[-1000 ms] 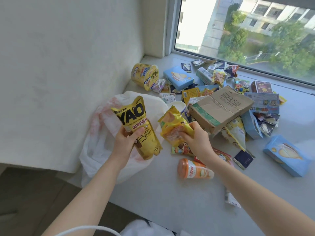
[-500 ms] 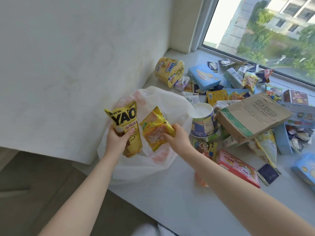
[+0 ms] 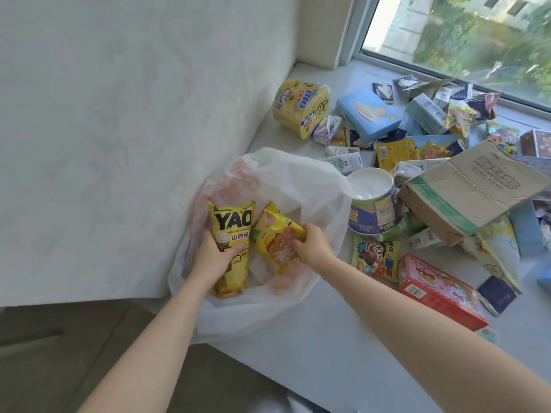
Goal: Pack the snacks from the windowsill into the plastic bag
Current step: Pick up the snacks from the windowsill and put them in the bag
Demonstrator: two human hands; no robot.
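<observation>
A white plastic bag (image 3: 286, 180) with red print lies open at the windowsill's near left corner, against the wall. My left hand (image 3: 213, 257) grips a yellow "YAO" chip packet (image 3: 231, 222) over the bag's mouth. Beside it, my right hand (image 3: 313, 248) holds a smaller yellow snack packet (image 3: 275, 236), also over the opening. Both packets sit low, partly within the bag's rim. Several more snacks are scattered on the sill to the right.
A blue-and-white cup (image 3: 372, 204) stands right of the bag, next to a brown cardboard box (image 3: 471, 189). Nearer lie a cartoon packet (image 3: 375, 257) and a red box (image 3: 438, 290). A yellow tub (image 3: 301, 107) and blue box (image 3: 368, 113) lie farther back by the window.
Both hands have moved left and down with their packets, from above the sill to the bag's open mouth. My view has swung left toward the bag.
</observation>
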